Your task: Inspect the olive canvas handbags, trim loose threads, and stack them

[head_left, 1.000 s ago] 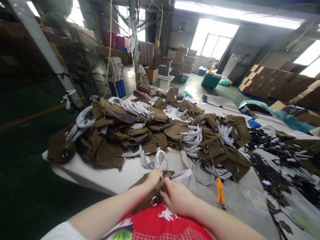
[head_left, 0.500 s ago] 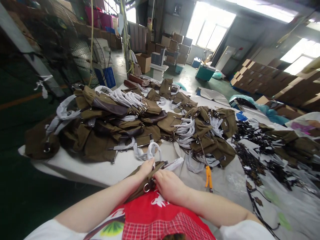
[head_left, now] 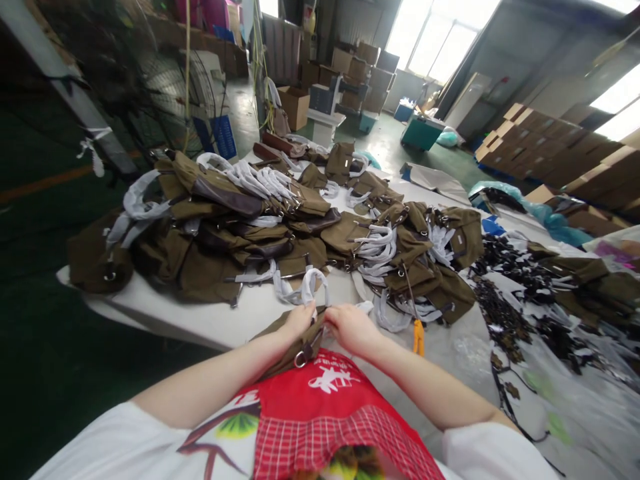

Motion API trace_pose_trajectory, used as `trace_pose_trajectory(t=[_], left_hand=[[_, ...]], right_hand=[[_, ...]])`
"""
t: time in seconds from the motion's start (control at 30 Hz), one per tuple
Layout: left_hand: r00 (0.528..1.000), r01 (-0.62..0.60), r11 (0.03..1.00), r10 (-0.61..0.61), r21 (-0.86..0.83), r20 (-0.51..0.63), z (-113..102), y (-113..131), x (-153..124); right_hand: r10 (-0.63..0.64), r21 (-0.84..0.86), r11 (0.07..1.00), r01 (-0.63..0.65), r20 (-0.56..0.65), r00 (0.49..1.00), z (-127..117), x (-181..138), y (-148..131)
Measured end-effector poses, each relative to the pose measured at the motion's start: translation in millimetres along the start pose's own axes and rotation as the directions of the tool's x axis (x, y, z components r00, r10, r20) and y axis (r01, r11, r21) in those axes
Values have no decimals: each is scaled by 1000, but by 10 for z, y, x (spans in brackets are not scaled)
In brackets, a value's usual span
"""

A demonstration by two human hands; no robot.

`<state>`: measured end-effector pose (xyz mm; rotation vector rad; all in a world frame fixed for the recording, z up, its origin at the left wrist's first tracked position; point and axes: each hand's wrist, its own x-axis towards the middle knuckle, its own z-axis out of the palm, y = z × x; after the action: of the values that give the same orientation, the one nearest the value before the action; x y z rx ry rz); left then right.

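My left hand [head_left: 299, 318] and my right hand [head_left: 353, 329] are closed side by side on one olive-brown canvas bag [head_left: 287, 350] at the near edge of the white table [head_left: 210, 320]. A metal ring [head_left: 301, 360] hangs from the bag just below my left hand. The bag's white paper-wrapped handle [head_left: 307, 290] loops up just beyond my fingers. What my fingertips pinch is hidden.
A heap of the same brown bags [head_left: 240, 233] with white-wrapped handles covers the table's far half. Orange-handled scissors [head_left: 418, 335] lie right of my hands. Black straps [head_left: 520, 300] spread to the right. A fan [head_left: 165, 87] and stacked cartons [head_left: 550, 157] stand behind.
The view has tilted down and my hands sit higher in the picture; they have slid a little further along the bag toward the handle, both still closed on it.
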<state>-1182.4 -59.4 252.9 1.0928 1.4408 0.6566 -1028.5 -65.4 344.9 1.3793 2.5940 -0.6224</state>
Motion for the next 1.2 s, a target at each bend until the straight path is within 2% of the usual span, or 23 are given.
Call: trace_pose_trajectory(t=[0.07, 0.13, 0.2, 0.27, 0.37, 0.43, 0.5, 0.57, 0.63, 0.67, 0.73, 0.77, 0.83, 0.87, 0.93, 1.0, 1.03, 1.1, 1.13, 1.17, 1.2], left_hand=[[999, -41, 999, 41, 1, 5, 17, 25, -84], [994, -109, 994, 109, -11, 12, 9, 65, -173], [982, -190, 980, 190, -54, -5, -40, 104, -238], [972, -234, 966, 230, -110, -44, -132, 121, -261], [979, -190, 964, 173, -186, -104, -280, 102, -230], [986, -154, 958, 133, -240, -103, -333, 98, -206], [992, -127, 952, 119, -278, -47, -340, 131, -208], [992, -111, 960, 124, -256, 34, -336, 201, -235], [978, -149, 983, 162, -105, 129, -375, 287, -262], [969, -193, 981, 185, 30, 166, -425, 330, -264], [959, -269, 880, 210, 392, 188, -591, 401, -227], [968, -253, 782, 201, 570, 153, -699, 427, -186], [990, -72, 597, 143, 799, -18, -931, 460, -77], [987, 36, 540, 111, 841, -114, -1039, 467, -24], [970, 153, 524, 83, 838, -229, -1210, 466, 31], [967, 96, 572, 141, 815, -212, -1311, 451, -23], [963, 39, 587, 195, 809, -188, -1344, 441, -93], [934, -42, 590, 310, 806, -179, -1406, 424, -293], [905, -55, 579, 373, 814, -204, -1447, 418, -408], [866, -51, 563, 436, 825, -244, -1497, 415, -523], [816, -41, 549, 501, 835, -289, -1557, 415, -633]], right_hand=[[139, -93, 986, -137, 22, 990, -4, 178, 215], [247, -108, 964, -242, 32, 968, 21, 344, 436], [306, -105, 947, -302, 22, 952, 50, 423, 583], [300, -84, 950, -301, -23, 954, 66, 389, 609], [181, -29, 982, -184, -92, 979, 121, 208, 490], [12, 49, 999, -6, -113, 993, 209, 114, 410], [-170, 137, 973, 186, -120, 978, 312, 102, 385], [-272, 193, 937, 293, -124, 954, 383, 143, 410], [-283, 207, 930, 304, -125, 951, 394, 167, 447], [-280, 194, 933, 302, -132, 951, 381, 154, 454], [-292, 138, 940, 312, -146, 945, 341, 68, 422], [-312, 100, 939, 328, -147, 939, 324, 5, 381], [-365, 30, 928, 372, -135, 921, 317, -124, 263], [-384, 14, 921, 388, -129, 914, 327, -177, 205], [-386, 33, 918, 395, -143, 911, 365, -242, 153], [-294, 148, 929, 339, -260, 920, 407, -276, 270], [-196, 231, 930, 287, -348, 917, 426, -296, 414], [120, 395, 915, 88, -474, 872, 463, -376, 871], [305, 459, 887, -55, -490, 817, 485, -441, 1162], [494, 493, 833, -252, -458, 739, 513, -521, 1469], [694, 485, 713, -507, -385, 608, 548, -613, 1772]])
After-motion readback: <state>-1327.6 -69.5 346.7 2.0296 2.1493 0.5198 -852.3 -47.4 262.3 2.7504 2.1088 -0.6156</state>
